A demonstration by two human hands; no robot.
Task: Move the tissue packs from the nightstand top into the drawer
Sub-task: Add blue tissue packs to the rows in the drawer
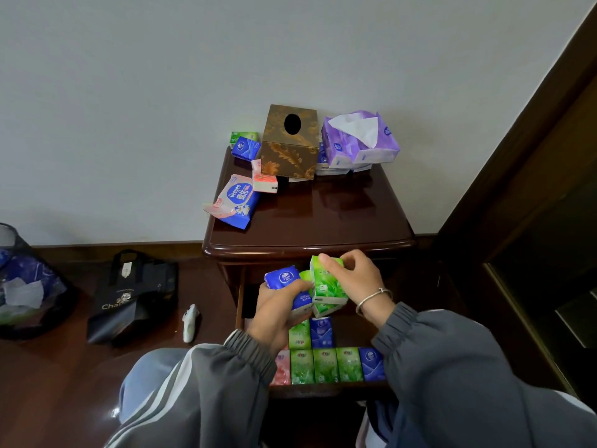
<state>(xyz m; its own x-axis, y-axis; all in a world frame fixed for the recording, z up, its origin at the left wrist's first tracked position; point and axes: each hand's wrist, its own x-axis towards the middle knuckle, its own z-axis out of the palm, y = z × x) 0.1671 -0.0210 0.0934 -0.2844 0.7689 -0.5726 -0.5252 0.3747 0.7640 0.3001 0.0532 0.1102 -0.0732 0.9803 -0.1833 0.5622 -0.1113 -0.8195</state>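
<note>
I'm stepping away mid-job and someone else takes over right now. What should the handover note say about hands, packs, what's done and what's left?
Hands: left hand grips a blue pack; right hand holds a green pack, both over the open drawer.
Done: two rows of packs lie in it.
Left: the held packs, then those on the nightstand top: rear green pack, rear blue pack, pink pack, wipes pack, purple packs beside the tissue box.

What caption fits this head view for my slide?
Over the partly filled drawer, left hand and right hand hold tissue packs.

black bag (132, 299) beside a mesh waste bin (13, 244)
</note>
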